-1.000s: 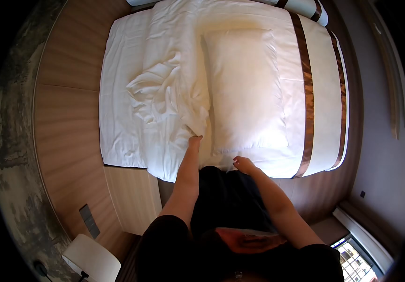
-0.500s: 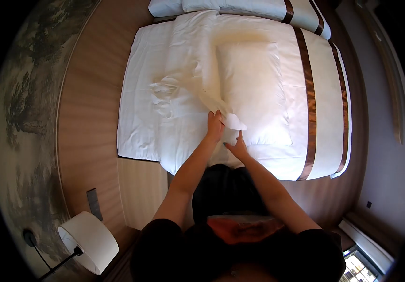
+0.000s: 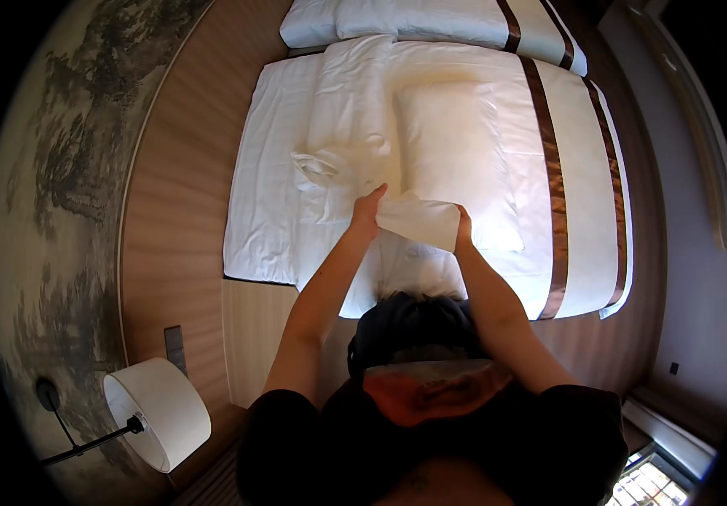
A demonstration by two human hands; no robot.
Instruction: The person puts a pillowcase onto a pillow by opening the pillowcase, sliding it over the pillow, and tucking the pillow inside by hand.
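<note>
A white pillowcase is stretched between my two hands above the near side of the bed. My left hand is closed on its left end. On the right, my right hand grips the other end, with most of the fingers hidden by the cloth. Just beyond lies a plump white pillow, flat on the bed. To the left of the pillow, a crumpled white cloth rests on the folded-back white duvet.
The bed has a brown satin stripe toward its right end. A second bed stands behind it. At the lower left are a wall lamp and a wooden bedside surface. A wooden headboard panel runs along the left.
My right hand, earlier open beside the cloth, now grips it and has moved right. The pillowcase is pulled out wide between my hands. My left hand has shifted slightly left.
</note>
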